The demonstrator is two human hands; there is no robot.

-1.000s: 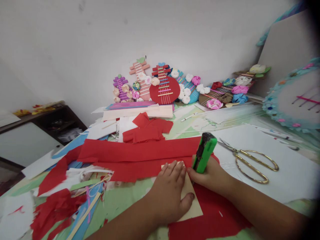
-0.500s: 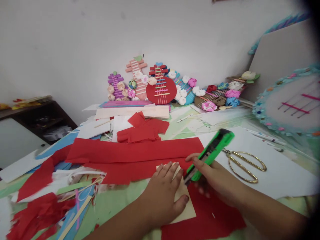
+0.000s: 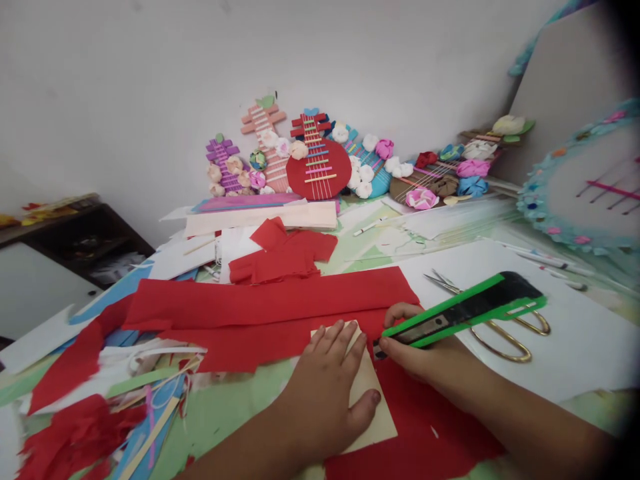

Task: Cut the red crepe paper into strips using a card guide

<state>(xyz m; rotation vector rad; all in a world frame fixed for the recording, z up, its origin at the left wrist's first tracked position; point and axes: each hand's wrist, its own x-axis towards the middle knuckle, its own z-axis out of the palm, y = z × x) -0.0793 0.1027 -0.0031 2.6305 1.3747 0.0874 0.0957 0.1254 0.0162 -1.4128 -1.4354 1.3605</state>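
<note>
My left hand (image 3: pixel 333 393) lies flat with fingers spread, pressing a cream rectangular card (image 3: pixel 376 403) onto red crepe paper (image 3: pixel 425 433). To its right, my right hand (image 3: pixel 417 347) grips a green box cutter (image 3: pixel 465 310) near its blade end. The tip of the cutter sits close to the card's upper right edge; whether it touches the paper I cannot tell. A long folded strip of red paper (image 3: pixel 270 300) stretches across the table beyond both hands. Gold-handled scissors (image 3: pixel 505 343) rest on a white sheet, partly covered by the cutter.
Torn red scraps (image 3: pixel 75 433) and thin coloured strips (image 3: pixel 153 427) clutter the left side. More cut red pieces (image 3: pixel 285 253) lie farther back. Several decorated paper instruments (image 3: pixel 320 167) lean against the wall. A blue-fringed round decoration (image 3: pixel 575 193) stands at the right. A dark cabinet (image 3: pixel 105 230) is at far left.
The cutter has swung down to the right, from steep to a lower slant, with my right hand turning along. My left hand stays on the card. The view has shifted slightly.
</note>
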